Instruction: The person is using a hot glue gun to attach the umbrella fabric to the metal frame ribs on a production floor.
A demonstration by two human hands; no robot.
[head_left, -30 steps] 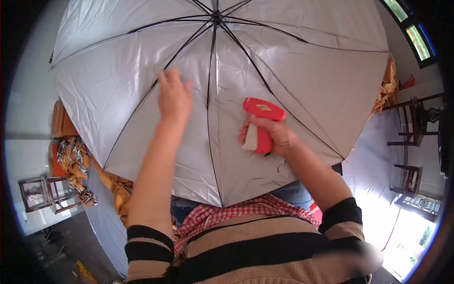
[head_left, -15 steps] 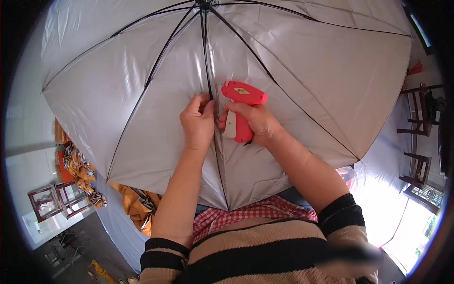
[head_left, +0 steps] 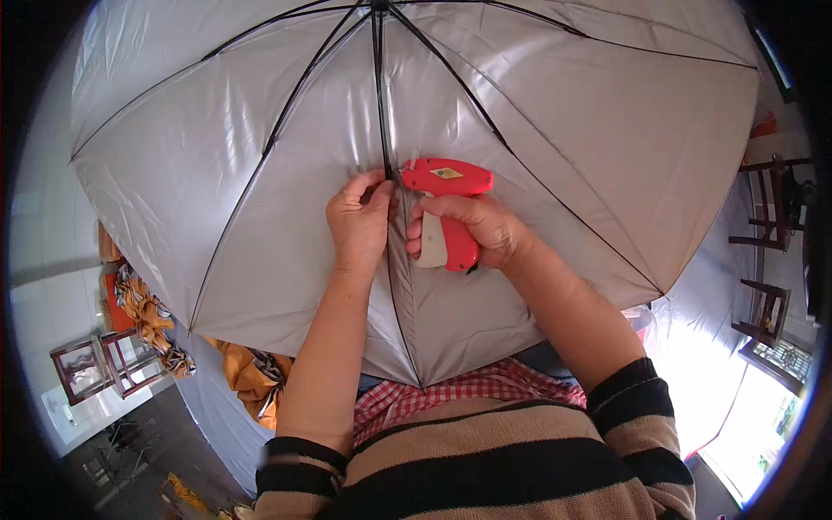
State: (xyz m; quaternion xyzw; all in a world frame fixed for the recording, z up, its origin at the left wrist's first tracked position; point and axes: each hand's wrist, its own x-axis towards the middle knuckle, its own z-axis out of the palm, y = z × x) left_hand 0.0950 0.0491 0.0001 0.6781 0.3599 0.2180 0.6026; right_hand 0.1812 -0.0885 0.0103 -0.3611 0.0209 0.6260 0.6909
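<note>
Head view, umbrella: an open umbrella (head_left: pixel 260 173) with a silver-grey inner lining fills most of the picture in front of me, its hub at the top edge.
Head view, ribs: thin black ribs (head_left: pixel 379 95) fan out from the hub; one runs straight down to my hands.
Head view, left hand: my left hand (head_left: pixel 358 224) is closed in a pinch, fingers and thumb gathering the lining against that central rib, just beside the tool's nose.
Head view, right hand: my right hand (head_left: pixel 477 232) is wrapped tight around the grip of a red tagging gun (head_left: pixel 444 208); the fingers curl over the handle and the pale trigger part shows below them.
Head view, gun position: the gun's body lies level, nose pointing left, its tip touching or just at the lining where my left hand pinches; I cannot tell whether the needle is through the cloth.
Head view, clothing: striped sleeves (head_left: pixel 637 407) cover my upper arms; a red checked cloth (head_left: pixel 451 390) lies below the umbrella's near edge.
Head view, surroundings: orange fabric (head_left: pixel 251 373) is heaped at lower left, near a small wooden frame stool (head_left: pixel 95 364); dark wooden chairs (head_left: pixel 767 199) stand at the right.
</note>
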